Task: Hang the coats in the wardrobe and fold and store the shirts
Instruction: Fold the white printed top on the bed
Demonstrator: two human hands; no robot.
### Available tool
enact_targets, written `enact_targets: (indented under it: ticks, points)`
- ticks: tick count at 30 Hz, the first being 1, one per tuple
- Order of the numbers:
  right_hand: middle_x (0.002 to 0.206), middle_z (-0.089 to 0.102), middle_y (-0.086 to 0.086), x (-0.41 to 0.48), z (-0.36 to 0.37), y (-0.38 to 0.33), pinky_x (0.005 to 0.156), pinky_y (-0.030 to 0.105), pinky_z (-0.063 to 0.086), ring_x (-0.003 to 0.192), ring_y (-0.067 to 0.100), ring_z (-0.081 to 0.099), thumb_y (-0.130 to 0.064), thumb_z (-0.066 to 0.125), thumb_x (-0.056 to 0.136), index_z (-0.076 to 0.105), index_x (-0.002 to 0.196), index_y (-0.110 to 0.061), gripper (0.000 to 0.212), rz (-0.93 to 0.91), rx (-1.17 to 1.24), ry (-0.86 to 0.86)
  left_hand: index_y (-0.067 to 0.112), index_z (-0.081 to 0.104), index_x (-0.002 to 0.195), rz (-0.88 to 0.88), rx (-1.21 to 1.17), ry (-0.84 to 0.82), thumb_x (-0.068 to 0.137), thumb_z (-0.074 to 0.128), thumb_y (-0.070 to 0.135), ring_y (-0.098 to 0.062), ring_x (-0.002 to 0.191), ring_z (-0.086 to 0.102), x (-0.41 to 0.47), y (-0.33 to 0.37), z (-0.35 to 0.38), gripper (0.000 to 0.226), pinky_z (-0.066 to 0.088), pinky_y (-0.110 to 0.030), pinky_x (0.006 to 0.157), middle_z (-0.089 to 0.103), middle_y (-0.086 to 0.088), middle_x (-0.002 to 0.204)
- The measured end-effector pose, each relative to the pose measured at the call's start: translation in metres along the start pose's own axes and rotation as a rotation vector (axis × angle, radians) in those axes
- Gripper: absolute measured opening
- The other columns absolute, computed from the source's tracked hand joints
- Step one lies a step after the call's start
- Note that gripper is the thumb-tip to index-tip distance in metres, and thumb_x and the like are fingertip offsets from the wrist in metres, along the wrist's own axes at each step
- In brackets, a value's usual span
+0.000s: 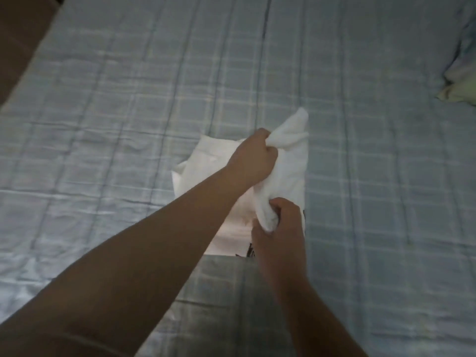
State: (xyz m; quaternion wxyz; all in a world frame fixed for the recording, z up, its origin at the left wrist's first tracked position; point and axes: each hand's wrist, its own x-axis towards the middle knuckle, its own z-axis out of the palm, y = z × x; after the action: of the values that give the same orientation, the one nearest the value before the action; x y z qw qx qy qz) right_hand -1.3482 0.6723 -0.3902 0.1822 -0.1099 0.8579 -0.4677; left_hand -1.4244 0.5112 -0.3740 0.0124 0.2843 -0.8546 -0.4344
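A white shirt (291, 163) lies partly folded in the middle of the bed, with a small dark print showing at its near edge. My left hand (251, 161) grips a bunched fold at the shirt's far right corner and lifts it off the bed. My right hand (279, 225) pinches the same fold nearer to me. Both forearms reach in from the bottom of the view and hide part of the shirt.
The shirt rests on a pale blue checked bedsheet (373, 176) that fills most of the view. A pillow or bundled cloth (461, 81) sits at the right edge. A brown surface (23, 29) shows beyond the bed's left edge.
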Motion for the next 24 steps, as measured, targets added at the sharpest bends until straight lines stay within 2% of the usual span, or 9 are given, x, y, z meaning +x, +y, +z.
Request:
enact_targets:
  ticks: [6, 8, 10, 12, 14, 16, 18, 21, 24]
  points:
    - [0.114, 0.044, -0.012, -0.021, 0.103, -0.035, 0.083, 0.031, 0.05, 0.106, 0.015, 0.052, -0.016, 0.064, 0.07, 0.043, 0.123, -0.03, 0.058, -0.178, -0.24, -0.068, 0.017, 0.057, 0.13, -0.132, -0.172, 0.008, 0.095, 0.05, 0.012, -0.013, 0.096, 0.056, -0.008, -0.103, -0.081, 0.036, 0.038, -0.013, 0.068, 0.061, 0.002, 0.115]
    - [0.112, 0.044, -0.008, -0.03, 0.133, -0.033, 0.078, 0.036, 0.052, 0.102, 0.021, 0.052, -0.015, 0.066, 0.066, 0.043, 0.121, -0.028, 0.061, -0.217, -0.326, -0.109, 0.018, 0.058, 0.129, -0.161, -0.242, -0.017, 0.094, 0.048, 0.006, -0.015, 0.099, 0.059, -0.015, -0.138, -0.096, 0.039, 0.045, -0.017, 0.076, 0.062, 0.0, 0.117]
    - [0.108, 0.045, -0.005, -0.038, 0.158, -0.029, 0.074, 0.037, 0.053, 0.096, 0.023, 0.053, -0.014, 0.07, 0.063, 0.044, 0.117, -0.025, 0.061, -0.235, -0.436, -0.177, 0.023, 0.056, 0.132, -0.236, -0.348, -0.061, 0.091, 0.045, 0.002, -0.021, 0.103, 0.062, -0.022, -0.168, -0.103, 0.048, 0.052, -0.032, 0.087, 0.063, -0.003, 0.117]
    - [0.104, 0.047, -0.004, -0.045, 0.175, -0.022, 0.071, 0.037, 0.054, 0.092, 0.022, 0.053, -0.014, 0.072, 0.061, 0.045, 0.114, -0.025, 0.06, -0.219, -0.546, -0.239, 0.027, 0.052, 0.137, -0.355, -0.445, -0.106, 0.088, 0.044, 0.002, -0.022, 0.105, 0.063, -0.027, -0.191, -0.105, 0.057, 0.055, -0.038, 0.086, 0.061, -0.003, 0.122]
    - [0.103, 0.048, -0.002, -0.048, 0.183, -0.016, 0.072, 0.038, 0.053, 0.092, 0.023, 0.052, -0.015, 0.072, 0.059, 0.047, 0.114, -0.023, 0.061, -0.22, -0.629, -0.265, 0.022, 0.053, 0.135, -0.448, -0.501, -0.102, 0.086, 0.047, 0.004, -0.02, 0.104, 0.062, -0.028, -0.206, -0.102, 0.052, 0.054, -0.033, 0.077, 0.061, 0.0, 0.124]
    - [0.104, 0.049, 0.0, -0.047, 0.184, -0.013, 0.073, 0.039, 0.052, 0.093, 0.023, 0.051, -0.014, 0.07, 0.058, 0.048, 0.116, -0.021, 0.063, -0.239, -0.667, -0.273, 0.016, 0.06, 0.12, -0.491, -0.498, -0.073, 0.085, 0.052, 0.007, -0.014, 0.091, 0.065, -0.024, -0.212, -0.098, 0.037, 0.05, -0.025, 0.066, 0.066, 0.003, 0.11]
    - [0.107, 0.048, -0.001, -0.046, 0.18, -0.017, 0.077, 0.038, 0.052, 0.096, 0.022, 0.05, -0.013, 0.067, 0.06, 0.046, 0.12, -0.021, 0.064, -0.252, -0.665, -0.302, 0.012, 0.06, 0.123, -0.485, -0.488, -0.064, 0.088, 0.058, 0.014, -0.012, 0.085, 0.066, -0.018, -0.213, -0.095, 0.036, 0.051, -0.022, 0.065, 0.067, 0.003, 0.105]
    - [0.116, 0.044, -0.006, -0.05, 0.166, -0.025, 0.08, 0.034, 0.053, 0.107, 0.018, 0.047, -0.016, 0.057, 0.065, 0.043, 0.127, -0.026, 0.065, -0.257, -0.557, -0.371, 0.014, 0.041, 0.143, -0.478, -0.358, -0.034, 0.093, 0.063, 0.027, -0.02, 0.111, 0.058, -0.015, -0.21, -0.09, 0.056, 0.048, -0.03, 0.088, 0.054, -0.003, 0.132]
    - [0.12, 0.048, -0.014, -0.046, 0.131, -0.024, 0.087, 0.027, 0.049, 0.114, 0.01, 0.047, -0.013, 0.045, 0.064, 0.05, 0.122, -0.031, 0.06, -0.26, -0.429, -0.257, 0.012, 0.037, 0.146, -0.391, -0.137, 0.125, 0.092, 0.063, 0.022, -0.028, 0.123, 0.051, -0.035, -0.2, -0.087, 0.061, 0.042, -0.031, 0.096, 0.046, -0.013, 0.141]
